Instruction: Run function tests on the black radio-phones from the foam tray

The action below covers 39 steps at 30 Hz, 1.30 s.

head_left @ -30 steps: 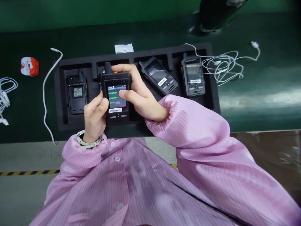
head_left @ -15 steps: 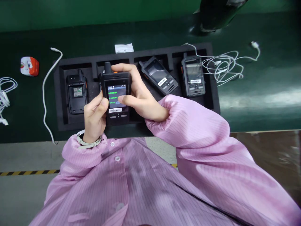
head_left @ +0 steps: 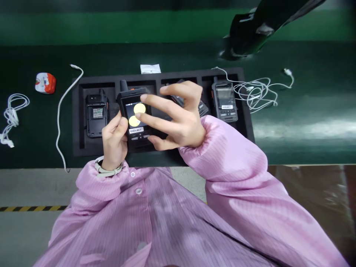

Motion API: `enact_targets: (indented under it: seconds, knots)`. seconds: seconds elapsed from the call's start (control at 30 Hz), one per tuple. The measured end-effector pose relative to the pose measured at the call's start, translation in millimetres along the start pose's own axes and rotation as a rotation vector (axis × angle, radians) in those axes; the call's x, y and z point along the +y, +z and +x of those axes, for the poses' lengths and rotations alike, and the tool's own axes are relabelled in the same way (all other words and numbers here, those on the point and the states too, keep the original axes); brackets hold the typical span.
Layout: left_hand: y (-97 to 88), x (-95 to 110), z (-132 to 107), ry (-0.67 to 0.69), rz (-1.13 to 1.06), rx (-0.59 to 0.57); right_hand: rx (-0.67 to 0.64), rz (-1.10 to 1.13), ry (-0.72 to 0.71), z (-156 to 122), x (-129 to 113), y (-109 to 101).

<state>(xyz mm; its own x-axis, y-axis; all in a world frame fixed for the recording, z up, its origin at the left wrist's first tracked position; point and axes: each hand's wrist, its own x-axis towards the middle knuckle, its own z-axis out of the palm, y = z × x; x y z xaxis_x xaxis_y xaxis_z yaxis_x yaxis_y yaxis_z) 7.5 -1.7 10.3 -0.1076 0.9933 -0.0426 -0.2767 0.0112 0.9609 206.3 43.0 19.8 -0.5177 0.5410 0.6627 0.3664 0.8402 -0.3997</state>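
My left hand (head_left: 114, 139) is closed round the lower left side of a black handheld radio (head_left: 136, 131) with a stubby antenna, held up over the tray. Two yellow circles glow on its dark screen, above a white barcode label. My right hand (head_left: 178, 115) has its fingers spread, two fingertips at the circles on the screen; it does not grip the radio. Behind that hand a second radio (head_left: 203, 108) lies tilted in the tray, mostly hidden. Another radio (head_left: 226, 97) rests face up at the right. At the left lies a radio with its back uncovered (head_left: 97, 124).
The black foam tray (head_left: 80, 151) sits on a dark green table (head_left: 292, 137). White cables (head_left: 267, 92) lie coiled at the right; a loose white cable (head_left: 59, 122) and another coil (head_left: 12, 115) lie left. A red-and-white package (head_left: 46, 83), a white packet (head_left: 150, 69) and a black stand (head_left: 244, 35) are farther back.
My right hand has let go of the radio's side and spread its fingers over the screen. The green text menu has given way to two yellow circles. My left hand keeps its hold.
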Motion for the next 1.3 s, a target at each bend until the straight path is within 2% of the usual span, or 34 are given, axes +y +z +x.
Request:
enact_targets:
  seconds: [0.1,0.2,0.37,0.5,0.6,0.7,0.77,0.83,0.97,1.03,1.3]
  knots:
    - [-1.2,-2,0,0.008,0.005,-0.001,-0.096,0.045,0.000,-3,6,7]
    - [-1.7,-3,1,0.011,0.010,0.006,-0.138,0.169,0.047,-5,12,16]
    - [-1.9,-4,1,0.000,0.024,0.006,-0.126,0.304,0.125,-5,11,16]
    - [-0.5,-3,0,0.003,0.006,0.008,-0.068,0.235,0.188,-1,-4,3]
    - [1.5,-2,1,0.011,0.009,0.022,0.046,0.158,0.278,2,-14,-4]
    - [2.5,-1,0,0.005,0.008,0.002,0.154,0.102,0.335,6,-21,-1]
    - [2.4,-1,0,0.005,0.010,-0.037,0.186,0.148,0.403,9,-23,3]
    - [1.9,-1,0,0.011,0.025,-0.080,0.155,0.290,0.490,12,-22,7]
    - [1.1,-1,-2,0.026,0.038,-0.135,-0.009,0.600,0.582,14,-19,12]
    - [0.9,-1,-2,0.031,0.026,-0.148,-0.037,0.639,0.593,15,-18,12]
    - [-1.2,-2,-1,0.018,0.038,-0.149,-0.006,0.645,0.596,14,-17,13]
